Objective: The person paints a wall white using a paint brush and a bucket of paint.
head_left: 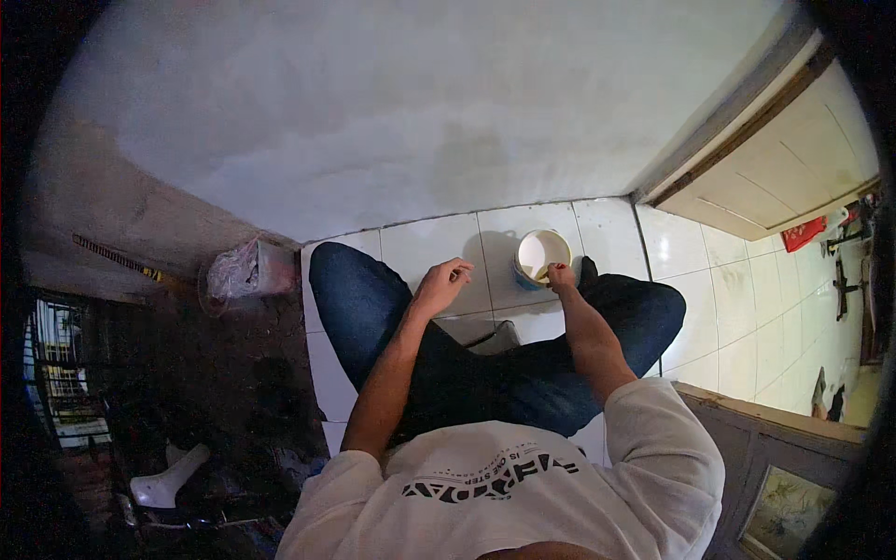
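Note:
A bucket (558, 235) with a pale rim and bluish side stands on the white tiles in front of me, holding a whitish liquid. At its near right rim, my right hand (560, 276) is closed around a thin yellowish handle that reaches into the bucket; its lower end is hidden. My left hand (442, 287) hovers above the floor to the left of the bucket. Its fingers are loosely bent and apart, with nothing visible between them. Between my bent legs lies a grey object (497, 338), partly covered by my jeans.
Beyond the bucket rises a patchy white wall (420, 121). A clear plastic bag (233, 273) and a pale container (276, 269) sit on the dark lower ground at left. At right are a cream door (775, 159) and a red item (805, 233).

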Demonstrator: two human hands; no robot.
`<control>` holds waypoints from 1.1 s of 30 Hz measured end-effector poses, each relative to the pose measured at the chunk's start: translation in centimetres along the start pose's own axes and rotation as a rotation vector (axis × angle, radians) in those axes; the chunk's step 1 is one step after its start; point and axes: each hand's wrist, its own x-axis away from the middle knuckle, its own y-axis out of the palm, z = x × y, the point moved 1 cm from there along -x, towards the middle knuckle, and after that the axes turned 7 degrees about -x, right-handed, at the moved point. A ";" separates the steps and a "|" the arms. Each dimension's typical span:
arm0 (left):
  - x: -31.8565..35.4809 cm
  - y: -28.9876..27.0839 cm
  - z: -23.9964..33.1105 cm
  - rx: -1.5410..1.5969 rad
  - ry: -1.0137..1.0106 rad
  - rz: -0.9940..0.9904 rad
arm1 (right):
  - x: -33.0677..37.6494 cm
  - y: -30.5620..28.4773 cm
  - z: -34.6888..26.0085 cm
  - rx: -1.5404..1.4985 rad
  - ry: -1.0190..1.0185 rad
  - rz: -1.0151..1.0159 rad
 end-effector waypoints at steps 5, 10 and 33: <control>-1.3 0.8 1.6 0.034 0.062 -0.029 | 0.9 -2.9 -1.1 0.088 -0.154 0.263; -2.9 2.1 3.4 0.164 0.103 -0.082 | -1.4 -9.2 -1.2 -0.015 -0.045 0.503; -0.8 -5.7 2.0 0.933 0.100 0.340 | 12.9 -0.3 -35.0 -1.397 -0.293 -0.642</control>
